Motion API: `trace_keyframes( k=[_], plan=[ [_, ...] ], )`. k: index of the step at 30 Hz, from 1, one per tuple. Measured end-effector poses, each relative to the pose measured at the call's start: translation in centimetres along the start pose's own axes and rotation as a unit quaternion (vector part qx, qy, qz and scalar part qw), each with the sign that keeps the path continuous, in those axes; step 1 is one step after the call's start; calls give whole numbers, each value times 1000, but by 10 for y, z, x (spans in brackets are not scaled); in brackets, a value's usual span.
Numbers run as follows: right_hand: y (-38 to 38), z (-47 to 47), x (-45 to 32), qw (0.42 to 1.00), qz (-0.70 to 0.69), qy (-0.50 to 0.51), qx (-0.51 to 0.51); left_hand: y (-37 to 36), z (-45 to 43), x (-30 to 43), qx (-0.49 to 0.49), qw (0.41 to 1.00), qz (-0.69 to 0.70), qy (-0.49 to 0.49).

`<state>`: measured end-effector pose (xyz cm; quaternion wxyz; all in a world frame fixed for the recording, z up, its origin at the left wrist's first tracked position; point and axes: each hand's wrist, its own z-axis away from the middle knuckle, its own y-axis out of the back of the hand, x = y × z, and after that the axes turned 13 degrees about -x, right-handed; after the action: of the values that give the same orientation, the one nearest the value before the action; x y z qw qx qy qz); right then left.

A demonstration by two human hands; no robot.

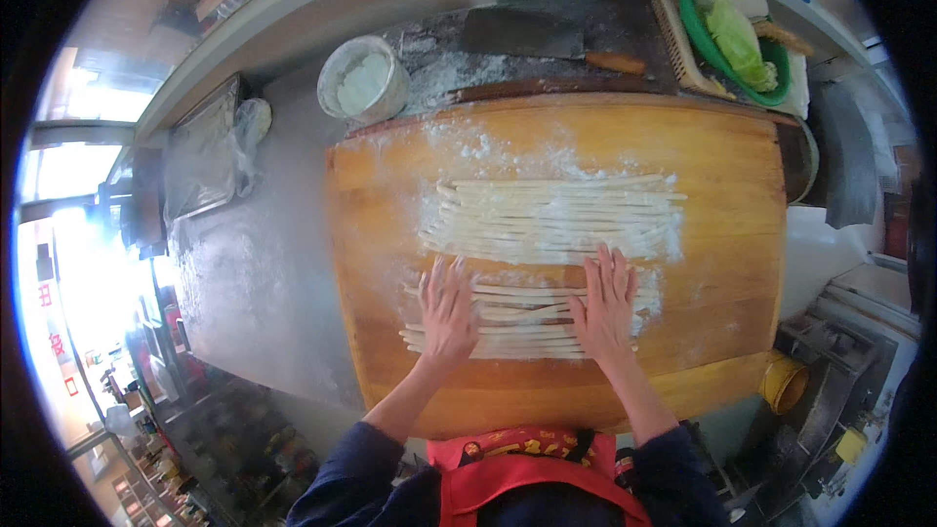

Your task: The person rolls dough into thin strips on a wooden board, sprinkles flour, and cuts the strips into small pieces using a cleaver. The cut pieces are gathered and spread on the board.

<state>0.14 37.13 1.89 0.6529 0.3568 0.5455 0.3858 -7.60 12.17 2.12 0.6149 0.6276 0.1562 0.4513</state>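
Observation:
Two groups of long, flour-dusted dough strips lie crosswise on a wooden board. The far group is packed close together, while the near group has gaps between its strands. My left hand is laid flat, fingers apart, over the left part of the near group. Over that group's right part rests my right hand, palm down with the thumb spread. Its fingertips reach the front edge of the far group. Both hands cover the strips beneath them, and neither grips anything.
The wooden board bears loose flour. Behind it are a white tub of flour, a cleaver and a dark rod. A green basket with leafy vegetable stands back right. A metal tray lies left; a yellow container sits right.

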Motion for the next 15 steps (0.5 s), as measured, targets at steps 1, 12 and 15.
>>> trace_keyframes(
  k=[1,12,15],
  plan=[
    [-3,12,-3,999,-1,21,30,2,19,-6,1,1000,21,-3],
    [-22,43,-23,994,-47,90,-27,-27,23,21,-38,996,71,-31],
    [-19,26,-32,989,-12,143,-24,-19,3,32,-52,994,65,-72]
  ],
)
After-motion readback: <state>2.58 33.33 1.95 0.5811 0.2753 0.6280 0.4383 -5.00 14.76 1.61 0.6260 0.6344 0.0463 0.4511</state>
